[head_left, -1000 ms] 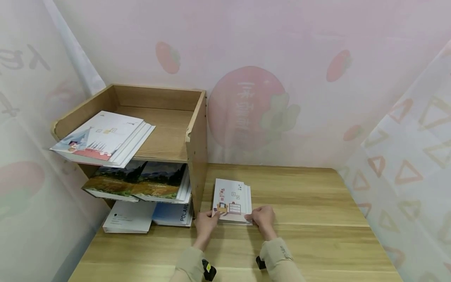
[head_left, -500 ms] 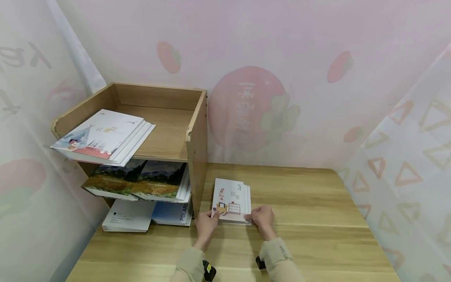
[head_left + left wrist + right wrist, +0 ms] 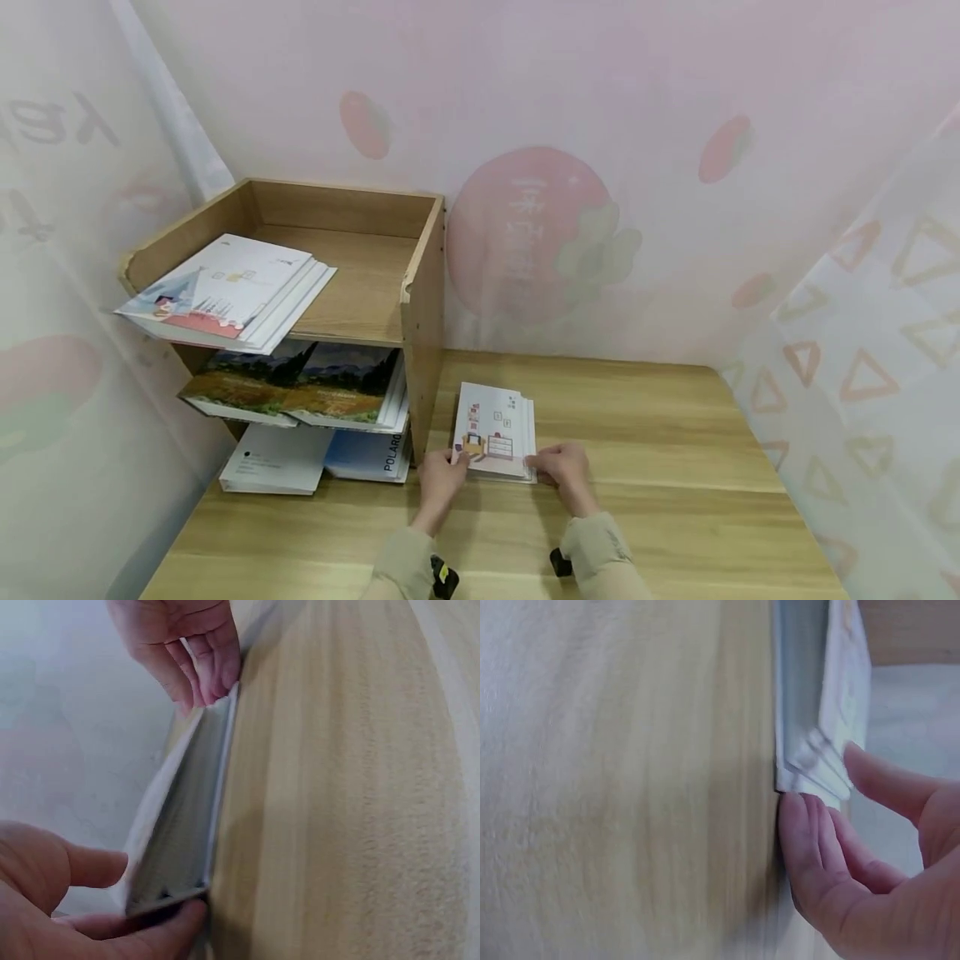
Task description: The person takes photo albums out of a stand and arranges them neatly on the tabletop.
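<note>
A white book with a small furnished room drawn on its cover lies on the wooden table, just right of the shelf; its right side shows stepped layers. At its near left corner, my left hand pinches it, thumb on the cover and fingers at the side. My right hand holds the near right corner between thumb and fingers. In the left wrist view the long edge of the book faces the camera, both hands at its ends. In the right wrist view, fingertips press against its end.
A wooden shelf unit stands at the left. White books jut over its top tier. Below are books with landscape covers, then a white binder-like book and a blue one. A printed curtain hangs behind.
My right hand has shifted slightly, its fingers now less curled and set along the book's right side. The left hand keeps its hold, and the book stays in place.
</note>
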### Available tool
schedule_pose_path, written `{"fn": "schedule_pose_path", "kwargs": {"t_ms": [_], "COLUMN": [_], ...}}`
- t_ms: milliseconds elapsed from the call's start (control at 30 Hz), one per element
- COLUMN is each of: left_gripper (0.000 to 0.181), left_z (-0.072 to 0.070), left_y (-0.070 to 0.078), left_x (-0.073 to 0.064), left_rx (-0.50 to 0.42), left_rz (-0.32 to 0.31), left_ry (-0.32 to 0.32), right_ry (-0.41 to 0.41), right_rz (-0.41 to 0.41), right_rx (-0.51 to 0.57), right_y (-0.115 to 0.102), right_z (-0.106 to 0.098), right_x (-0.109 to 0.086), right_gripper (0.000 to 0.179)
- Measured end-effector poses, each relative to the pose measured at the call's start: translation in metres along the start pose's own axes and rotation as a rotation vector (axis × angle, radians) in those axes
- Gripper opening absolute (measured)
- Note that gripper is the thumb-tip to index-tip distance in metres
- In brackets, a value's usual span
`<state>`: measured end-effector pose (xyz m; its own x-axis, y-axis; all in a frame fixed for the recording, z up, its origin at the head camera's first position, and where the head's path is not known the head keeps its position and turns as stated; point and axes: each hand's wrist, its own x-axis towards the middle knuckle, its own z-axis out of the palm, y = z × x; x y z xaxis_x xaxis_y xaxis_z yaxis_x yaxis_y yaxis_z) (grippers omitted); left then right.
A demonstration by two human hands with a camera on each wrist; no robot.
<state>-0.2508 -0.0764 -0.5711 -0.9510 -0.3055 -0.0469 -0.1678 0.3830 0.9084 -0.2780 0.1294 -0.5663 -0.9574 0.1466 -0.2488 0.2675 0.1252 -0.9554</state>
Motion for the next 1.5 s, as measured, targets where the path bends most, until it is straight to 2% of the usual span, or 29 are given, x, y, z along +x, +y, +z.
{"fn": "schedule_pose_path", "kwargs": {"t_ms": [100,200,333,500,700,900,1067,1233,1367,1500], "left_gripper": [0.029,0.016,0.032,0.037,0.031,0.029,0.031,0.034,0.04,0.049], "left_z": [-0.003,-0.009,-0.019,-0.037,-0.063,-0.089,-0.098,-0.109,-0.13,-0.16], "left_y": [0.009,0.024,0.046,0.07,0.086,0.096,0.103,0.107,0.111,0.117], "left_x": [-0.006,-0.01,-0.015,-0.025,-0.033,-0.043,-0.047,-0.049,-0.05,-0.047], "left_rx": [0.007,0.016,0.06,0.051,-0.015,-0.06,-0.044,-0.053,-0.064,-0.118], "left_rz": [0.062,0.147,0.247,0.297,0.357,0.344,0.335,0.334,0.288,0.234], "left_ry": [-0.006,0.015,0.028,-0.04,-0.128,-0.115,-0.155,-0.163,-0.196,-0.277], "right_ry": [-0.019,0.007,-0.006,-0.067,-0.042,-0.079,-0.136,-0.23,-0.286,-0.355], "right_rz": [0.08,0.117,0.125,0.117,0.054,-0.005,-0.046,-0.078,-0.097,-0.101], "right_rx": [0.143,0.205,0.243,0.308,0.33,0.283,0.214,0.246,0.291,0.347], "right_y": [-0.003,-0.012,-0.027,-0.047,-0.072,-0.092,-0.105,-0.12,-0.132,-0.142], "right_z": [-0.008,-0.015,-0.02,-0.024,-0.041,-0.046,-0.033,-0.016,-0.005,0.006], "right_x": [-0.002,-0.003,-0.008,-0.022,-0.038,-0.053,-0.065,-0.074,-0.084,-0.096], "right_gripper": [0.029,0.032,0.033,0.037,0.036,0.036,0.029,0.029,0.031,0.036]}}
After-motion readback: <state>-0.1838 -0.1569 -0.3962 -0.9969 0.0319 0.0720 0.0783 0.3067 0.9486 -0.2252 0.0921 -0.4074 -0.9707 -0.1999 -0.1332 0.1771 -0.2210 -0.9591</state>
